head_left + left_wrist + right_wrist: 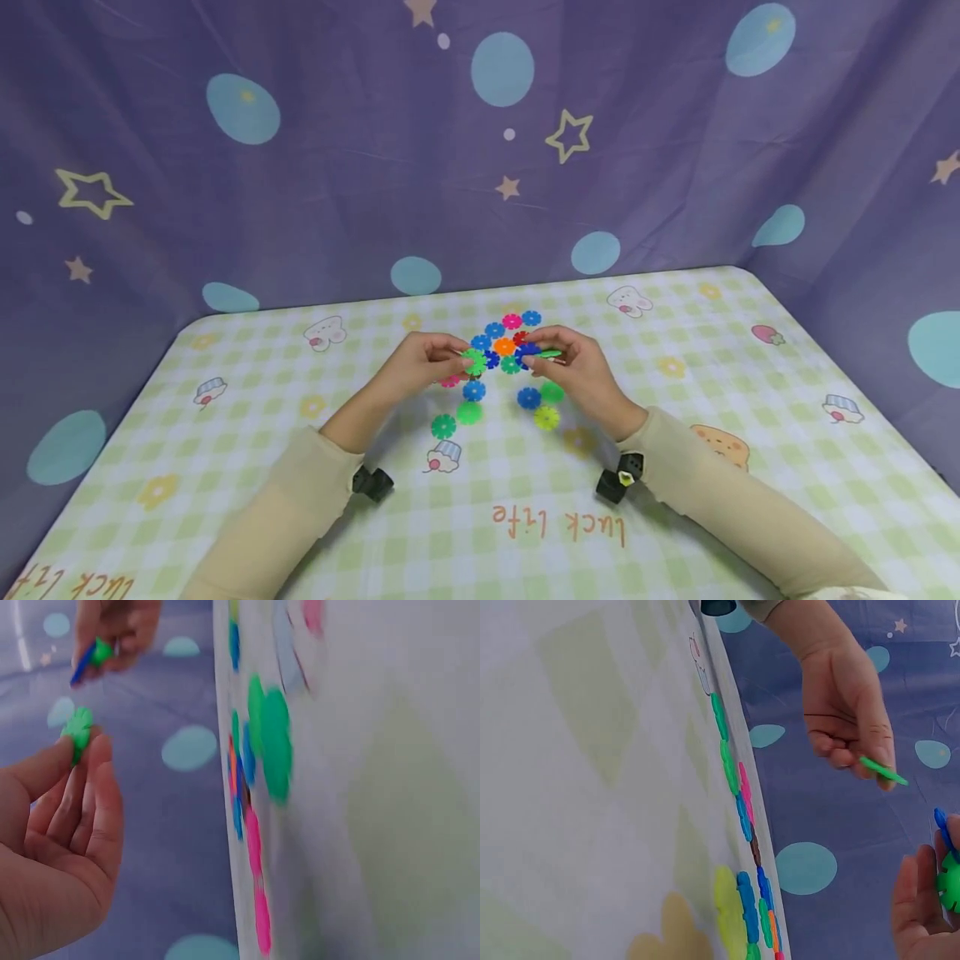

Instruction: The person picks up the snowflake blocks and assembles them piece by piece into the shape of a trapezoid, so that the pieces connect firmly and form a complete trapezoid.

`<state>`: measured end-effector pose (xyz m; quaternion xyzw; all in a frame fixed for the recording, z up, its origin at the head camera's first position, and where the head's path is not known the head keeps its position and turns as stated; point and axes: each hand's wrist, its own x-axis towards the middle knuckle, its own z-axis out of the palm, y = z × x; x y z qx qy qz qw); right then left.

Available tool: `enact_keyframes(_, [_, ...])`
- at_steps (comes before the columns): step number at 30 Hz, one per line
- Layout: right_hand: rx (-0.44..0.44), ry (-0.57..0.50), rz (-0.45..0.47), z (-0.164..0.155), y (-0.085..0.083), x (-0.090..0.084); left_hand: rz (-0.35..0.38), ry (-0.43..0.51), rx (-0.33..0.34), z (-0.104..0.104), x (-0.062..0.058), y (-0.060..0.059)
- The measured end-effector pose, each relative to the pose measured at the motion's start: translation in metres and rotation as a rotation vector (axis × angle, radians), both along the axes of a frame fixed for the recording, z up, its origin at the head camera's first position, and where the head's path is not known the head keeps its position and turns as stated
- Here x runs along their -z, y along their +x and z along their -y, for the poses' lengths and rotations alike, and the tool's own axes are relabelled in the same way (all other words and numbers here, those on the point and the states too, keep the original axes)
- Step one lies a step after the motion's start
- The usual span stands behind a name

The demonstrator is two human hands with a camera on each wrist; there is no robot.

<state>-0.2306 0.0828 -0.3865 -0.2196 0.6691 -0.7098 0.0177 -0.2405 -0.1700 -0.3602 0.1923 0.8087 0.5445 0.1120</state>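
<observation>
My left hand (420,360) pinches a light green notched plastic disc (474,362) between thumb and fingers. In the left wrist view that green disc (78,733) stands at the fingertips. Opposite it, my right hand (583,373) grips a dark blue notched disc (527,357) with a green disc (950,883) set at an angle against it. Whether those two are slotted together I cannot tell. Both hands hover above the table, and the pieces they hold are apart. Under and between the hands lie several flat discs, among them an orange one (504,346) and a pink one (512,321).
The table (247,467) wears a green-and-white checked cloth with printed figures. Nearer me lie a yellow disc (547,418) and a teal-green disc (443,427). A purple patterned curtain (337,208) hangs behind the table. Small black cameras (372,483) are strapped at both wrists.
</observation>
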Motion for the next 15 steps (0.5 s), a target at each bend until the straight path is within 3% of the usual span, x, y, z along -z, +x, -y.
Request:
enact_keyframes(9, [0.005, 0.024, 0.000, 0.002, 0.001, -0.002, 0.198, 0.128, -0.129, -0.030, 0.000, 0.010])
enact_keyframes(15, [-0.014, -0.015, 0.010, 0.004, 0.003, -0.003, 0.256, 0.211, -0.195, -0.040, 0.002, 0.015])
